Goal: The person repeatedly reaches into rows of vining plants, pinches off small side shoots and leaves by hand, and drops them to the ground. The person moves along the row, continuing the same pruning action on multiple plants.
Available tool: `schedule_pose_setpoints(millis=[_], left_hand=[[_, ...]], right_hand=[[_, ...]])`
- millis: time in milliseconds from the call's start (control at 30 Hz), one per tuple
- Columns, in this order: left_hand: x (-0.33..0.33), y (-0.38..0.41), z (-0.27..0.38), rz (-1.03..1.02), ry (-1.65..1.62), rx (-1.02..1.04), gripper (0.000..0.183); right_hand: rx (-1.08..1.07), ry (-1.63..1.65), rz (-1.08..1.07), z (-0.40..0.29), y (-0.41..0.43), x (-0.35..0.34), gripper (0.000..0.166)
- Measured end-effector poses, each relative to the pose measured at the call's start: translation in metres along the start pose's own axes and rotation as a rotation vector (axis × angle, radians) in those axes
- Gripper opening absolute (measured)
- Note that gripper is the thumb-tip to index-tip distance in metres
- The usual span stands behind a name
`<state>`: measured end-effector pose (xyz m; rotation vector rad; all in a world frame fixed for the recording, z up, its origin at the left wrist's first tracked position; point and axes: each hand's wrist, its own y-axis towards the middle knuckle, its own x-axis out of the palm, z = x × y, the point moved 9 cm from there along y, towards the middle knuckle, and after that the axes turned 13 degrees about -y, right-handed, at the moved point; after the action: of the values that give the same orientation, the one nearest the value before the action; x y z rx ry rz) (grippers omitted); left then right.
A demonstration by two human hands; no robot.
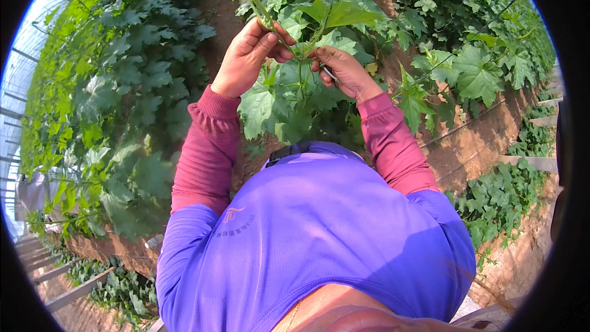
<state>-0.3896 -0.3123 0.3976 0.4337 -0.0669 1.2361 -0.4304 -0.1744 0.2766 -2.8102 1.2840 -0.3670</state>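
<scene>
Near the top centre, my left hand (256, 50) pinches the green stem (263, 14) of a leafy vine between thumb and fingers. Just to its right, my right hand (340, 67) has its thumb and forefinger closed at the vine, by thin shoots or tendrils. A small pale, metallic-looking item (328, 73) lies within the right fingers; what it is I cannot tell. The two hands are close together but apart. Broad lobed leaves (258, 108) hang below them, and a bright leaf (343, 13) spreads above the right hand.
Dense vine rows (138, 74) rise on the left and at the upper right. A thin line (479, 18) crosses the foliage at the right. Brown soil (465, 147) shows between plants, with low green plants (500, 198) and flat grey bars (530, 162) at the right edge.
</scene>
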Motion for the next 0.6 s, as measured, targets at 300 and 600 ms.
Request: schedule_pose_setpoints(millis=[300,600], left_hand=[[0.023,-0.002,0.010,-0.129,0.006,-0.118,0.013],[0.020,-0.001,0.018,-0.100,-0.022,-0.015,0.012]], right_hand=[[-0.494,-0.545,-0.190,-0.068,-0.009,0.005,0.034],[-0.011,-0.160,-0.382,-0.038,0.013,0.040,0.026]])
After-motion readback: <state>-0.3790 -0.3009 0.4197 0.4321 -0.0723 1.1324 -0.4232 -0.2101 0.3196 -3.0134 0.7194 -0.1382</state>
